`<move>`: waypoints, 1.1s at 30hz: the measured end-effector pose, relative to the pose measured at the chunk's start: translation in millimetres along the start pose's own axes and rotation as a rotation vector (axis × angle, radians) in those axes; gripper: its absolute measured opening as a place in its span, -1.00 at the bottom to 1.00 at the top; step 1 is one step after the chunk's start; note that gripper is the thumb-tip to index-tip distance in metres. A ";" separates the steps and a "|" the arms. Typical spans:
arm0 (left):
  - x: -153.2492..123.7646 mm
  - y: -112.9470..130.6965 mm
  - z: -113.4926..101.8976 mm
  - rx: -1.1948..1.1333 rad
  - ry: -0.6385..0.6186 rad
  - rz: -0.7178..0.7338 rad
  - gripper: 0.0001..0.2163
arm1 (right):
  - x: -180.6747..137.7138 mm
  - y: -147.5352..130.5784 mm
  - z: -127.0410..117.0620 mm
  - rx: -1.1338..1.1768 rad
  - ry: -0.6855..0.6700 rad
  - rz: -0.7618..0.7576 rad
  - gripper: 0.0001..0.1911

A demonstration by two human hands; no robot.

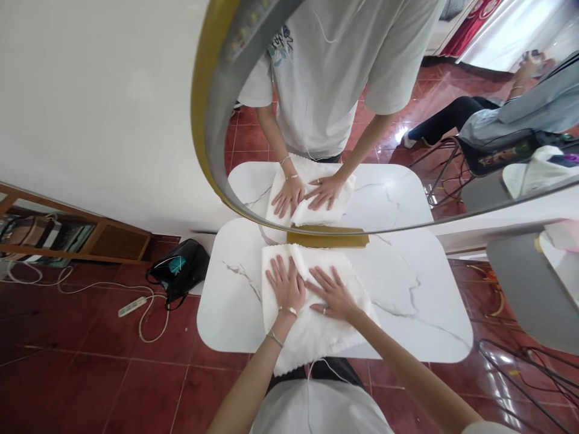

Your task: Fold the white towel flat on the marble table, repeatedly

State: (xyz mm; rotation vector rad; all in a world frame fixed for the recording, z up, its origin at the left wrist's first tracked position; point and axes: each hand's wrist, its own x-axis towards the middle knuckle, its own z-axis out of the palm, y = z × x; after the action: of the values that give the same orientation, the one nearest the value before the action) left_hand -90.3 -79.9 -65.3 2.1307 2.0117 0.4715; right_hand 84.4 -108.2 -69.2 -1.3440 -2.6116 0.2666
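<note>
Remote feed: white cloth (312,340) on the marbled table (420,307), hanging past its near side. Left hand (287,289) and right hand (335,296) palm-down, fingers parted, gripping nothing. I'd press lightly outward from the fold (297,256) (that overhang could drag), palms flat.

Cloth (312,337) lies on the table (425,307), mirror (202,129) behind, probably a bag (192,265) to the left.

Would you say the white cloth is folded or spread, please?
Mostly spread: the cloth lies wide, though creased, under the left hand and right hand.
</note>
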 end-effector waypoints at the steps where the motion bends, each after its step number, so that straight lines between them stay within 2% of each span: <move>1: 9.2 5.6 4.5 -0.010 0.003 -0.020 -0.47 | 5.6 11.6 -1.7 -0.004 0.012 0.021 -0.32; 5: 29.6 21.6 16.0 -0.017 0.031 -0.100 -0.51 | 21.1 40.8 -7.3 -0.031 0.008 0.039 -0.33; 7: 28.7 23.7 17.0 -0.002 0.027 -0.114 -0.52 | 21.3 41.4 -8.4 -0.048 -0.005 0.036 -0.35; 10: 15.0 24.5 14.6 0.023 0.009 -0.094 -0.51 | 5.4 26.8 -8.0 -0.072 0.005 0.067 -0.40; 13: -11.9 32.3 11.7 0.046 0.005 -0.034 -0.51 | -32.9 3.9 -7.5 -0.094 0.036 0.093 -0.41; 17: -56.0 59.0 15.8 0.071 -0.028 0.102 -0.46 | -101.8 -20.4 -8.1 -0.143 0.083 0.130 -0.38; 22: -86.9 105.8 39.2 0.041 -0.063 0.308 -0.40 | -170.7 -17.1 -8.5 -0.216 0.144 0.234 -0.35; 25: -82.2 141.0 53.7 -0.022 -0.105 0.391 -0.43 | -199.1 5.1 -8.3 -0.226 0.167 0.363 -0.37; 28: -61.1 180.0 58.9 -0.084 -0.232 0.421 -0.50 | -223.3 35.8 -8.6 -0.218 0.217 0.531 -0.39; 31: -29.2 212.9 53.4 -0.070 -0.365 0.306 -0.53 | -241.5 67.1 -11.4 -0.174 0.256 0.659 -0.39; 33: -6.9 226.2 46.8 -0.030 -0.422 0.219 -0.51 | -247.7 84.8 -14.2 -0.112 0.260 0.722 -0.39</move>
State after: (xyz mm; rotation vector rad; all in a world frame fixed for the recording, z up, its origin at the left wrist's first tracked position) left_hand 137.8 -99.1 -33.4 2.2137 1.5442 0.0657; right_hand 295.6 -261.0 -98.0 -2.1532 -1.8706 0.0330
